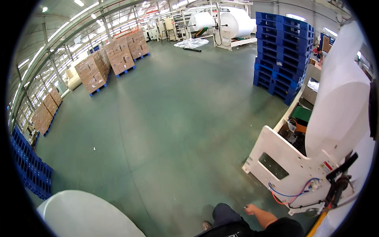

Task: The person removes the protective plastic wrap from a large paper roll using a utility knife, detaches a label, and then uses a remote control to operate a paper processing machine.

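Note:
My right hand [250, 209] hangs low beside my dark-trousered leg, its fingers curled closed. A small pale bit shows at the fingertips, too small to name. The hand touches nothing else that I can see. Nearest to it is a cream machine frame [262, 154] on the right, with blue and red air hoses [292, 195] on its side panel. A very large white roll [339, 106] sits on that machine. My left hand is out of the picture.
A tall stack of blue pallets [282, 55] stands at the right. Cartons on pallets [92, 73] line the left, with blue pallets [29, 166] nearer. A large white rounded object [87, 213] lies close at lower left. White rolls [235, 25] stand on far machinery. Green floor [169, 110] stretches between.

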Demonstrator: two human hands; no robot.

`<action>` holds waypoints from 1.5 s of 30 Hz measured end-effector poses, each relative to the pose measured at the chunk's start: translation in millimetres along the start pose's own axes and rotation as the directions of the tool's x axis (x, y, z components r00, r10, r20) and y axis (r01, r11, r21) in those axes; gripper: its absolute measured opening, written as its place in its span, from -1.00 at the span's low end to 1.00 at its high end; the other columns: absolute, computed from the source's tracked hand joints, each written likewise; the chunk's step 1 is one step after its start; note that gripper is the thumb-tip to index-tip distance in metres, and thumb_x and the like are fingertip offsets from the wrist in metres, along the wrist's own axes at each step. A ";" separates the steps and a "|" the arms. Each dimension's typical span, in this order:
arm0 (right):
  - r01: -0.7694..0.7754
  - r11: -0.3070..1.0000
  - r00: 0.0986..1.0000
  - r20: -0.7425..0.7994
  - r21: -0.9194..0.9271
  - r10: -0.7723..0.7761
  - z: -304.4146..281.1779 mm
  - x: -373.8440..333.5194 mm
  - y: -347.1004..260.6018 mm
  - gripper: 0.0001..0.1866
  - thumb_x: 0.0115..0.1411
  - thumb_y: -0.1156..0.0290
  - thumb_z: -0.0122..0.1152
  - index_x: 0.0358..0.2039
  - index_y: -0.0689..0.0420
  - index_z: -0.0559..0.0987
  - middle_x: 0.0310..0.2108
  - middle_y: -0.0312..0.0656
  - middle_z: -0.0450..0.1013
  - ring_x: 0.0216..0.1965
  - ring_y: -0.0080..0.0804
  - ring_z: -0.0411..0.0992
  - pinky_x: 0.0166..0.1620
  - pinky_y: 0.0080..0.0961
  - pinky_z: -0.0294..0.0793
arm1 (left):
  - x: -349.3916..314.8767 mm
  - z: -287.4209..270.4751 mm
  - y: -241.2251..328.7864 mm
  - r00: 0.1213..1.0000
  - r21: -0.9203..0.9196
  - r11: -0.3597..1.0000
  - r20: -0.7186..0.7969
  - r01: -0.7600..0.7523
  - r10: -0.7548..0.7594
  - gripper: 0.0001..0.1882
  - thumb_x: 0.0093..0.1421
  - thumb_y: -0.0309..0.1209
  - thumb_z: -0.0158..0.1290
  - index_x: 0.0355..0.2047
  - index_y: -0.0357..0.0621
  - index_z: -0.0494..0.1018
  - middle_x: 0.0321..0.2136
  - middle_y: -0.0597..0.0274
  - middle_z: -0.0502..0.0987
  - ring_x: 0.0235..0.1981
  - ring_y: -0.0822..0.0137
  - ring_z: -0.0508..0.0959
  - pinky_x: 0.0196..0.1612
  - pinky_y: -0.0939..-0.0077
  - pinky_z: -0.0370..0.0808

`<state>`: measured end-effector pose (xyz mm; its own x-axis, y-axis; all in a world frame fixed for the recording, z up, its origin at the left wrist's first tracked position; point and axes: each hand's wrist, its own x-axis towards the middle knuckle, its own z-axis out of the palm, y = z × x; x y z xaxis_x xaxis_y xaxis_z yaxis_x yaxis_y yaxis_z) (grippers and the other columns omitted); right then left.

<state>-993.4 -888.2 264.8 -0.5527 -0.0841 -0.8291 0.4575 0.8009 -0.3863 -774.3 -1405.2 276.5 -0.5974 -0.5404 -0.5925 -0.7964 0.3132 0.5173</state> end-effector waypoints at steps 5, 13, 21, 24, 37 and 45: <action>-0.199 0.837 0.972 -0.007 0.510 0.235 13.9 80.8 54.1 -0.88 0.01 0.41 0.07 -0.41 0.11 0.50 -0.66 -0.17 0.40 -0.70 -0.38 0.38 -0.66 -0.43 0.37 | 128.1 -78.1 88.7 0.979 0.076 0.994 -0.185 -0.074 0.087 -0.62 0.12 -0.20 -0.05 -0.42 -0.38 0.43 -0.61 0.13 0.42 -0.57 0.26 0.35 -0.53 0.17 0.28; -0.079 0.749 0.994 -0.005 0.657 0.109 -100.4 269.1 -23.2 -0.93 0.03 0.50 0.06 -0.43 0.17 0.48 -0.58 -0.14 0.43 -0.62 -0.35 0.42 -0.65 -0.39 0.37 | 305.0 1.5 342.4 0.699 0.336 0.643 0.068 -0.688 0.712 -0.72 0.07 -0.33 -0.09 -0.50 -0.37 0.45 -0.72 0.17 0.41 -0.67 0.32 0.35 -0.60 0.28 0.31; 0.278 0.487 0.960 -0.223 0.828 -0.170 -414.2 275.6 -323.9 -0.52 -0.05 0.64 0.07 -0.05 0.09 0.41 -0.21 -0.11 0.42 -0.30 -0.25 0.45 -0.33 -0.31 0.47 | 366.6 93.3 496.2 0.942 -0.161 0.975 0.276 -0.152 0.192 -0.69 0.08 -0.24 -0.03 -0.37 -0.28 0.48 -0.64 0.21 0.45 -0.61 0.33 0.39 -0.55 0.37 0.33; 0.264 0.185 0.901 -0.173 0.947 -0.398 -503.9 286.8 -366.5 -0.50 -0.01 0.60 0.10 0.01 0.09 0.36 -0.06 0.00 0.35 -0.09 -0.12 0.39 -0.11 -0.18 0.41 | 414.1 121.4 555.9 0.939 -0.042 0.995 0.328 -0.094 0.103 -0.67 0.07 -0.20 -0.05 -0.38 -0.25 0.49 -0.60 0.18 0.48 -0.56 0.28 0.43 -0.49 0.34 0.36; 0.265 -0.407 0.900 -0.375 0.874 -0.220 -731.8 389.3 -451.7 -0.42 0.06 0.64 -0.13 0.14 0.09 0.12 -0.23 0.28 0.38 -0.36 0.00 0.47 -0.26 -0.11 0.50 | 710.4 213.2 1033.8 0.843 0.395 0.789 0.466 -0.470 0.269 -0.55 0.04 -0.02 -0.10 -0.30 -0.13 0.51 -0.43 0.08 0.56 -0.36 0.11 0.54 -0.25 0.28 0.44; 0.377 -0.426 0.785 -0.528 0.822 -0.324 -960.4 511.2 -485.6 -0.71 -0.08 0.62 0.01 -0.26 0.26 0.44 -0.47 -0.03 0.43 -0.43 -0.11 0.45 -0.31 -0.03 0.46 | 754.2 325.7 1323.5 0.782 0.213 0.838 0.525 -0.503 0.336 -0.64 0.10 -0.10 -0.08 -0.33 -0.12 0.50 -0.48 0.21 0.55 -0.42 0.29 0.51 -0.31 0.38 0.43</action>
<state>-2167.1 -750.8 416.7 -0.9500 -0.0127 -0.3120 0.1693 -0.8605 -0.4806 -2309.5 -1144.0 313.2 -0.7839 0.0923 -0.6140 -0.3871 0.7006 0.5994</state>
